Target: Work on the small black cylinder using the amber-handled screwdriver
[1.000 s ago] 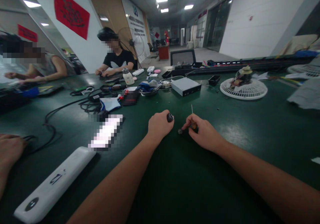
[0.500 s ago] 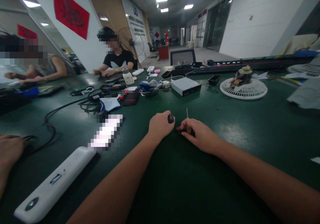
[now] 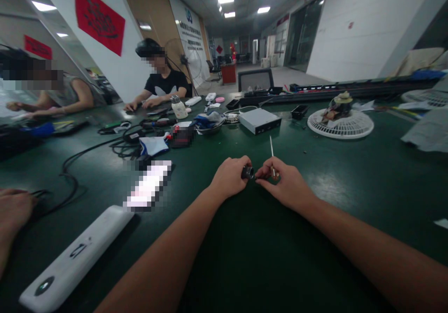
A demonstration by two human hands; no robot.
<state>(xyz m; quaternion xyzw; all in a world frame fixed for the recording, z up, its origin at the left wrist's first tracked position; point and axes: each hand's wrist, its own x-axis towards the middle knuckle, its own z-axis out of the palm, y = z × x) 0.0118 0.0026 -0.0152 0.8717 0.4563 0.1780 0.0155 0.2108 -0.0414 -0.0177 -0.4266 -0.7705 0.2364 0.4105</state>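
My left hand grips a small dark cylindrical part with a metal end, which sticks out from my fingers towards my other hand. My right hand holds a small screwdriver with an amber handle and a thin shaft pointing up and away from me. My two hands nearly meet above the green work mat. The screwdriver tip is away from the dark part, and my fingers hide most of the handle.
A white power strip and a pixelated object lie to my left, with black cables beyond. Ahead are a silver box, a metal bowl and a white fan guard. Co-workers sit along the far left.
My hands have moved closer together. The dark part now shows more clearly, turned sideways towards my right hand, and the screwdriver has swung more upright.
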